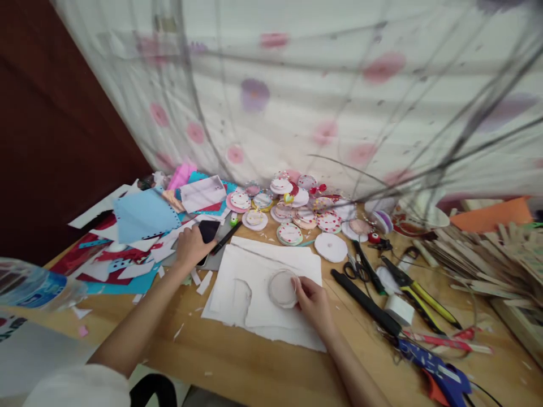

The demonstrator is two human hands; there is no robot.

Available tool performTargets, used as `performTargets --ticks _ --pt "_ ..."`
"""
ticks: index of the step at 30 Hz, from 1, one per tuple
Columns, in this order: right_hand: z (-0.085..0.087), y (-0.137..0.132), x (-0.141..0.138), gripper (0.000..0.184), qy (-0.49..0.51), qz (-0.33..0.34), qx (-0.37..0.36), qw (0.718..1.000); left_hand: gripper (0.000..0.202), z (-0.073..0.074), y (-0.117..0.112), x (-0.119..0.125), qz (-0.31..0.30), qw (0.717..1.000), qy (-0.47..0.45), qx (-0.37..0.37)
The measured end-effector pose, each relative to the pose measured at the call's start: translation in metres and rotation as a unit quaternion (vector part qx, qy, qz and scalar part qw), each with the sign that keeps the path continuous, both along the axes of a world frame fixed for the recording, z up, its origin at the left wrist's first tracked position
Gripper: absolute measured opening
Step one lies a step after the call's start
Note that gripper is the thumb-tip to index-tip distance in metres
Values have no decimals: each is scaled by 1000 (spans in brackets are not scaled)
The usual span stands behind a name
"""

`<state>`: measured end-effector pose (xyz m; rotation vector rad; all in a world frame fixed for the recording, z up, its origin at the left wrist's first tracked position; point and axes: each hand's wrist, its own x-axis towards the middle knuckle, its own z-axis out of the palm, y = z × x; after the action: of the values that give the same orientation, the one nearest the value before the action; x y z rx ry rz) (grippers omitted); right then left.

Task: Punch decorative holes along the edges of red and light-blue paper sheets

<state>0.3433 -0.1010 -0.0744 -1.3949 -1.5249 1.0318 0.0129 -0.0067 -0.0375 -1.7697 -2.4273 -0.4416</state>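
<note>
Curtain: pink and purple floral print (254, 95), behind the table (182, 345);
Left edge: clear plastic bottle (31, 282), blue label;
Right-hand tools: yellow-and-black pliers (406, 287); blue hot-glue gun (435, 363), nearer;
Stick pile: flat wooden sticks (504, 257), orange strip (492, 219) on top

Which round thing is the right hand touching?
The plain greyish disc at the right hand, over the white paper. The dotted discs sit farther back, near the flowered cloth.

Soft, muted light; curtain (288, 104) hazy, smeared; brown panel (55, 147) dim; bottle (31, 285) stretched at left edge.
</note>
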Motion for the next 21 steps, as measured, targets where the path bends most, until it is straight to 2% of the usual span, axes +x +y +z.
performTargets --ticks 6,21 --pt "-3 2 2 37 -11 28 10 999 70 -3 14 8 27 999 28 -32" --pt "-6 5 4 36 15 35 -20 999 72 -13 15 -3 36 999 19 -11"
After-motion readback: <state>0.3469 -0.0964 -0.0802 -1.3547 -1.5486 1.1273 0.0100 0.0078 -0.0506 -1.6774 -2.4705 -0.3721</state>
